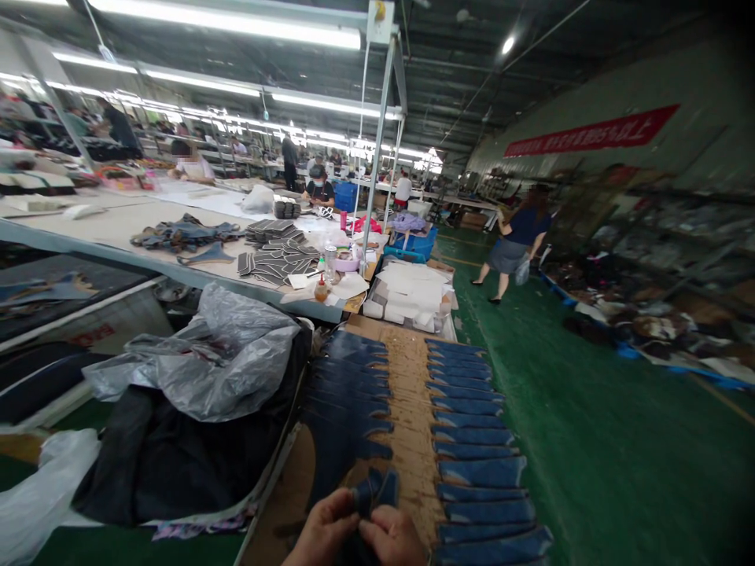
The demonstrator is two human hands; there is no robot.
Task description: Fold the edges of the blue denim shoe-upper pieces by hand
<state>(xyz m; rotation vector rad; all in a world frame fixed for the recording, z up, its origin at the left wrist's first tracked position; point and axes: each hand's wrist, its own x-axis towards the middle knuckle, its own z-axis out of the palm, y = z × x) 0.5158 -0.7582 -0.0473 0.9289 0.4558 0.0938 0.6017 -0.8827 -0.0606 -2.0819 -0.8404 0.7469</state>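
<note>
Low in the head view, both of the person's hands come up from the bottom edge, thumbs almost meeting, fingers curled inward. The left hand (329,525) pinches a blue denim piece (376,489), and the right hand (390,536) is closed on it too (its fingertips are partly hidden). The denim piece sits right in the grip, its folded end standing up just beyond the thumbs, above a brown board (410,393). On that board, overlapping denim strips lie in a left row (348,385) and a right row (477,452), beyond and beside the hands.
</note>
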